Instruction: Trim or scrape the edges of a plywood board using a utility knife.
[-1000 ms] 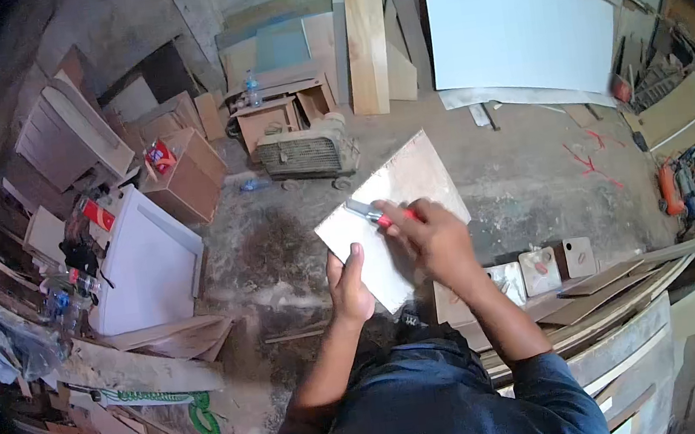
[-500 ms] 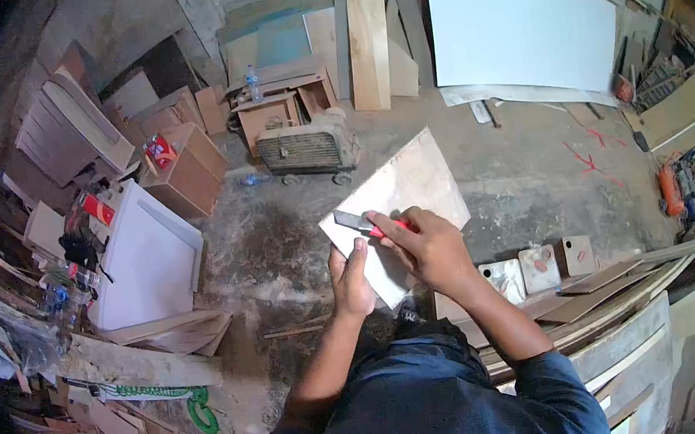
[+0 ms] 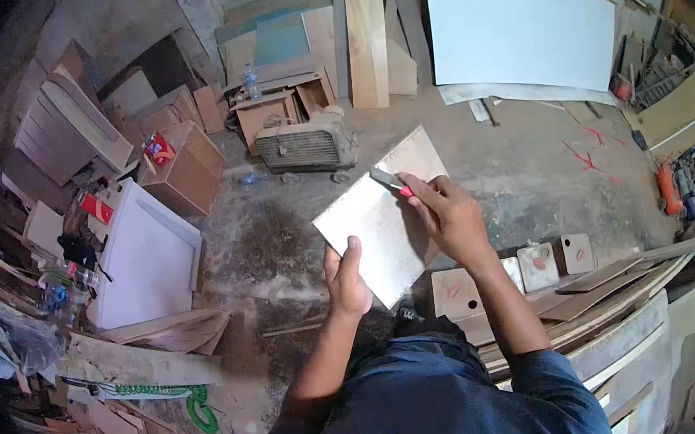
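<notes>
A white, roughly square board [image 3: 379, 226] is held up in front of me, tilted, with a rough brownish far-left edge. My left hand [image 3: 347, 284] grips its near-left edge, thumb on top and fingers underneath. My right hand [image 3: 454, 220] is closed round a red-handled knife [image 3: 386, 180] with a flat grey blade. The blade lies by the board's far-left edge, towards its far corner; whether it touches the edge I cannot tell. Most of the handle is hidden in my right hand.
A dusty compressor-like machine [image 3: 305, 146] stands beyond the board. White panel work [image 3: 146, 257] is at left, near a green coiled hose [image 3: 202, 412]. Several boxes with holes [image 3: 457, 294] and stacked boards [image 3: 598, 308] lie at right. A large white sheet [image 3: 523, 25] leans at the back.
My right hand has moved the knife away from me and to the right along the board's far-left edge. My left hand keeps its grip on the board, which has shifted slightly.
</notes>
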`<action>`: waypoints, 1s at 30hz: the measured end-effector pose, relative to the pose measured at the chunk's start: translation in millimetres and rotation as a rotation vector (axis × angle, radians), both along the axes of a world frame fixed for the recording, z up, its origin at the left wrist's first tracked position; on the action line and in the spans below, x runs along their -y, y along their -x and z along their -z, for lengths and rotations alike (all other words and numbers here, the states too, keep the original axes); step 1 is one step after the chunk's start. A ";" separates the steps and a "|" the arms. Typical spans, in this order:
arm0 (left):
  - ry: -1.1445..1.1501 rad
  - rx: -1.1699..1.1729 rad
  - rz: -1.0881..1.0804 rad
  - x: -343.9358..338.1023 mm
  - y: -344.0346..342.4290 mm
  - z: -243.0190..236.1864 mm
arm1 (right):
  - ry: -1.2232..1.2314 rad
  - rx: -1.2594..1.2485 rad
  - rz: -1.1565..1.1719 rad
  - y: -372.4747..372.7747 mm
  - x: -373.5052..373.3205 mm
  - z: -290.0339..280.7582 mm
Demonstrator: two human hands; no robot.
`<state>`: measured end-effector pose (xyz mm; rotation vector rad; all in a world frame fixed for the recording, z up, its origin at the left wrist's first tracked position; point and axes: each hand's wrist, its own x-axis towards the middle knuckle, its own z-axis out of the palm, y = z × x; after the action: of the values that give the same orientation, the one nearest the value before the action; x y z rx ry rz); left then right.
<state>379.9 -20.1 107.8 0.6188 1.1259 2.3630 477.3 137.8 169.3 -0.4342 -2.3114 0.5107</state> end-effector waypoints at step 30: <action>-0.032 0.066 0.033 7.2 3.9 -5.9 | -0.127 -0.021 -0.018 2.3 -7.9 0.6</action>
<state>375.9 -27.2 113.7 0.5620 1.0432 2.3599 475.0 145.6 168.7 -0.3454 -2.3137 0.3722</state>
